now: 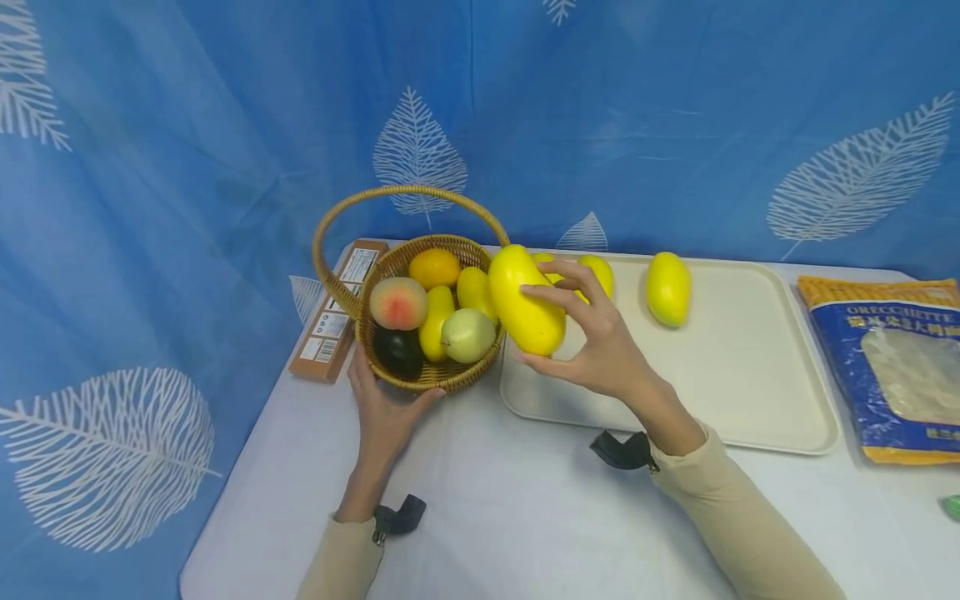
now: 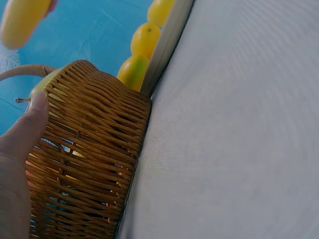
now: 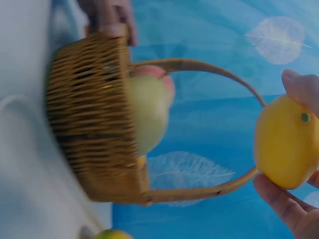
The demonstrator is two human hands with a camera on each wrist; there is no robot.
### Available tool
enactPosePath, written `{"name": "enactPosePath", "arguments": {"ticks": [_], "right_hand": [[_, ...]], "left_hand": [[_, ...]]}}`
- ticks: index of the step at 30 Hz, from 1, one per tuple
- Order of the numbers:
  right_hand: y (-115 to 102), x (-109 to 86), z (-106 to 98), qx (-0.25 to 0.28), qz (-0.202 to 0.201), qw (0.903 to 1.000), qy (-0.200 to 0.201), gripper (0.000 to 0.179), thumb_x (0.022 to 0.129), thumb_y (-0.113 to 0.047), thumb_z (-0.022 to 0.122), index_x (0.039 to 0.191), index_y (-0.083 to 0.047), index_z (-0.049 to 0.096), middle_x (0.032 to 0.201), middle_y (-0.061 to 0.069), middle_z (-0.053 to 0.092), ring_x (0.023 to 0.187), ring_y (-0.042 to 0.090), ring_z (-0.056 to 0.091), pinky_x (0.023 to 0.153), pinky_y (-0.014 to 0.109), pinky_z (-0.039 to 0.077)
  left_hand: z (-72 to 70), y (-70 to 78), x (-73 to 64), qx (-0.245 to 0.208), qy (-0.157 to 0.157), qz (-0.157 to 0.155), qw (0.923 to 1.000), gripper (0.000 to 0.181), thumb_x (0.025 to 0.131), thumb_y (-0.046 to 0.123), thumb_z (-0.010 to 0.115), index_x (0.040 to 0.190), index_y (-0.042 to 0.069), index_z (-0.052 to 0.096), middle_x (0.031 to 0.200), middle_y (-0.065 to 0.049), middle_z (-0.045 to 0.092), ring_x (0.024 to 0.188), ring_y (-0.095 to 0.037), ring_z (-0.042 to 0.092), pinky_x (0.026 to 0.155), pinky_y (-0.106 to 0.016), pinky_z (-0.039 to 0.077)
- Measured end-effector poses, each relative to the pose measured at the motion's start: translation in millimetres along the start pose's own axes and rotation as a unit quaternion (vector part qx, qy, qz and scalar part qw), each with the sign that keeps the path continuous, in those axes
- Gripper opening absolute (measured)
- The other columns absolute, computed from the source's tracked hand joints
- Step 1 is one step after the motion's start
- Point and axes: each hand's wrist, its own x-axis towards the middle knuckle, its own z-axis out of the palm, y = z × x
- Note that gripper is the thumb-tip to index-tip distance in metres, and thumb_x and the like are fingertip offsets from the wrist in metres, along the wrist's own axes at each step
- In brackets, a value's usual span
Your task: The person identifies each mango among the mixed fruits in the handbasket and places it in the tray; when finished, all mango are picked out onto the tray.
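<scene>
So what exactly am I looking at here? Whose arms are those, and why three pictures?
There's no robot arm here, just a person's two bare hands. The wide picture comes from a camera worn on the head, looking forward and down. The other two come from cameras on the left and right wrists.

The left hand grips the rim of a wicker basket of fruit, including a peach. The right hand holds a yellow fruit.

On the white table are also a tray with more yellow fruit, a blue-and-yellow bag and a brown box.
</scene>
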Motion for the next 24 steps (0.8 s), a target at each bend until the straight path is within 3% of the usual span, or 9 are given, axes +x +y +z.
{"name": "enactPosePath", "arguments": {"ticks": [5, 10, 18, 21, 24], "right_hand": [[6.4, -21.4, 0.0, -0.030, 0.051, 0.9981, -0.018, 0.072, 0.061, -0.021, 0.092, 0.126, -0.012, 0.062, 0.140, 0.016, 0.046, 0.118, 0.030, 0.051, 0.099, 0.036, 0.046], [15.3, -40.5, 4.7, -0.055, 0.108, 0.9914, -0.050, 0.071, 0.064, -0.021, 0.091, 0.128, -0.014, 0.061, 0.139, 0.016, 0.046, 0.121, 0.032, 0.050, 0.097, 0.047, 0.048], [31.1, -65.4, 13.9, -0.062, 0.168, 0.9809, -0.077, 0.068, 0.066, -0.024, 0.091, 0.126, -0.012, 0.061, 0.136, 0.018, 0.045, 0.120, 0.033, 0.051, 0.099, 0.049, 0.049], [35.2, -72.1, 16.9, -0.063, 0.184, 0.9773, -0.085, 0.069, 0.066, -0.025, 0.091, 0.126, -0.012, 0.061, 0.135, 0.017, 0.044, 0.118, 0.033, 0.052, 0.100, 0.049, 0.049], [38.0, -76.4, 19.9, -0.064, 0.197, 0.9735, -0.096, 0.070, 0.066, -0.027, 0.091, 0.127, -0.013, 0.061, 0.134, 0.015, 0.044, 0.113, 0.032, 0.054, 0.098, 0.048, 0.050]], "left_hand": [[0.2, -1.3, 0.1, 0.003, 0.004, 0.005, 1.0000, 0.124, 0.058, 0.002, 0.090, 0.153, -0.006, 0.011, 0.153, -0.032, 0.015, 0.140, -0.047, 0.018, 0.114, -0.067, 0.016], [1.2, -0.6, -0.2, 0.000, 0.003, 0.003, 1.0000, 0.123, 0.059, 0.002, 0.090, 0.153, -0.006, 0.011, 0.153, -0.032, 0.015, 0.140, -0.048, 0.018, 0.114, -0.068, 0.015], [1.5, -1.1, 0.6, 0.004, 0.000, -0.004, 1.0000, 0.123, 0.060, 0.003, 0.090, 0.154, -0.003, 0.010, 0.155, -0.029, 0.015, 0.141, -0.046, 0.018, 0.115, -0.067, 0.016], [2.4, -6.6, 0.8, 0.007, 0.000, -0.006, 1.0000, 0.124, 0.060, 0.002, 0.090, 0.155, -0.002, 0.009, 0.155, -0.029, 0.013, 0.142, -0.045, 0.017, 0.115, -0.066, 0.014], [4.3, -21.3, 0.7, 0.010, 0.005, -0.005, 0.9999, 0.127, 0.059, 0.004, 0.091, 0.156, 0.003, 0.009, 0.157, -0.025, 0.013, 0.144, -0.041, 0.017, 0.116, -0.065, 0.014]]}}
